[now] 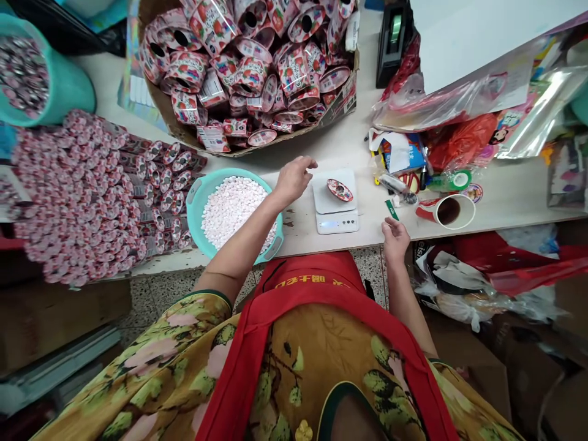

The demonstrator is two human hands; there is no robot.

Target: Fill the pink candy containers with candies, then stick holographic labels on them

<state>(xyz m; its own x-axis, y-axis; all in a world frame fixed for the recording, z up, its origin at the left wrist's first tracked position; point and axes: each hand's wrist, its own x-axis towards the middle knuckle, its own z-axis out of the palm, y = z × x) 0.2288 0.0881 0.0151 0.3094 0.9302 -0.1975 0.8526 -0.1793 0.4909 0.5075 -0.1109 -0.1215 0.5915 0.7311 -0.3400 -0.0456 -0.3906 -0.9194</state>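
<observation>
My left hand (294,177) hovers over the table just left of a small white scale (336,211), fingers loosely curled and apart, holding nothing that I can see. On the scale lies one small strawberry-printed packet (340,190). My right hand (394,237) rests at the table's front edge, right of the scale, fingers bent inward; nothing shows in it. A turquoise bowl (198,202) of small white-pink candies sits under my left forearm.
A cardboard box (160,104) full of printed packets stands at the back. Stacked filled packets (92,196) cover the left side. A turquoise bucket (68,86) is far left. A tape dispenser (393,37), bags, a tape roll (459,180) and a cup (452,211) crowd the right.
</observation>
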